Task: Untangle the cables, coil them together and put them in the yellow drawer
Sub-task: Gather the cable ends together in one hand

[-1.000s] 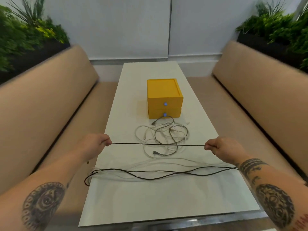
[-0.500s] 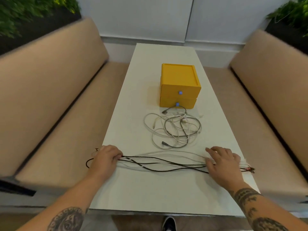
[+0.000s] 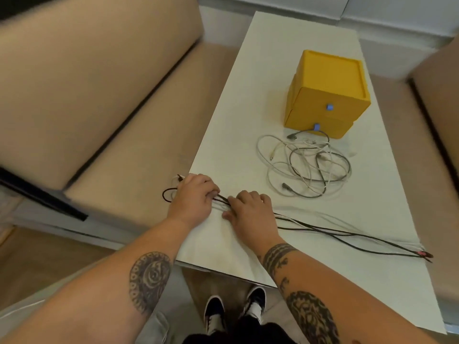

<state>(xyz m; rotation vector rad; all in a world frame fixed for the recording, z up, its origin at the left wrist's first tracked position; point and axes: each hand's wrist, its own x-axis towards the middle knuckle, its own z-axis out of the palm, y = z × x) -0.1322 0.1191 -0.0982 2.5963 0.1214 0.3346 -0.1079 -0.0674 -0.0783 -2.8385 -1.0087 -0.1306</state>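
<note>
A bundle of long black and white cables (image 3: 347,234) lies stretched across the near part of the white table (image 3: 248,95). Its red-tipped ends reach the right edge, and a black loop hangs over the left edge. My left hand (image 3: 192,201) grips the bundle at the left edge, fingers curled round it. My right hand (image 3: 248,212) sits right beside it, with fingers and thumb curled on the same strands. A separate tangle of white and grey cables (image 3: 308,165) lies in front of the yellow drawer unit (image 3: 325,95). Both of its blue-knobbed drawers are closed.
Beige upholstered benches flank the table, one on the left (image 3: 99,108) and one at the right edge (image 3: 437,83). My shoes (image 3: 233,311) show below the table's near edge.
My right hand has slid left along the bundle from the table's right side until it is next to my left hand. The view has swung left and down.
</note>
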